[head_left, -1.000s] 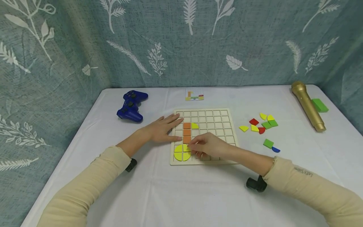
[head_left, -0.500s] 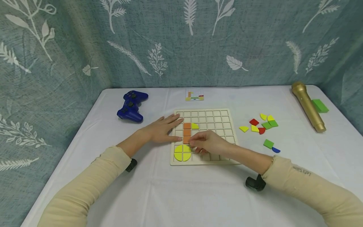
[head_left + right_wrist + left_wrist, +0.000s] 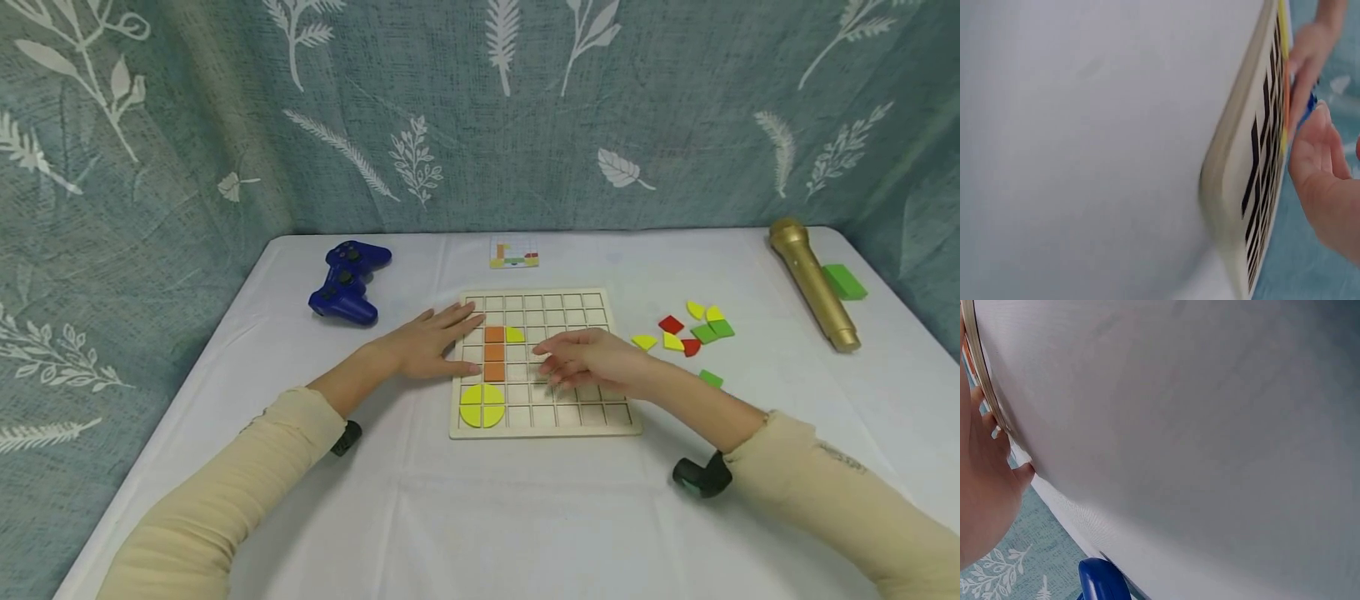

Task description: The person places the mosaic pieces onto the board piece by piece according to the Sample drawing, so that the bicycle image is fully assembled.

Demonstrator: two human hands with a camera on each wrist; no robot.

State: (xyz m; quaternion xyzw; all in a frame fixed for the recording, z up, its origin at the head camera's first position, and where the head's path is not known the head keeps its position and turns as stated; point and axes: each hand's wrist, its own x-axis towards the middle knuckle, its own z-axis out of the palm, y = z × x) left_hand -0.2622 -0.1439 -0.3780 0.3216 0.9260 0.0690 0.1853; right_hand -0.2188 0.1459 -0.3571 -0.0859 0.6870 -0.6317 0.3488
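A wooden grid board (image 3: 525, 432) lies on the white table in the head view. On its lower left, yellow quarter-round tiles (image 3: 482, 406) form a full circle. Above them stands a column of orange square tiles (image 3: 494, 352), with one yellow quarter-round tile (image 3: 514, 335) beside the top square. My left hand (image 3: 432, 343) rests with spread fingers on the board's left edge. Over the right half of the board hovers my right hand (image 3: 588, 360), its fingers loosely bent and nothing visible in them. The right wrist view shows this hand (image 3: 1329, 181) above the board's surface.
Loose yellow, red and green tiles (image 3: 672, 342) lie right of the board, one green tile (image 3: 711, 379) partly behind my right forearm. A small pattern card (image 3: 514, 252) lies behind the board. Around them are a blue game controller (image 3: 349, 283), a gold microphone (image 3: 813, 283) and a green block (image 3: 845, 282).
My right hand has left the yellow circle and moved right across the board, uncovering its upper right quarter. The forearm now covers the blue tile. My left hand has stayed in place.
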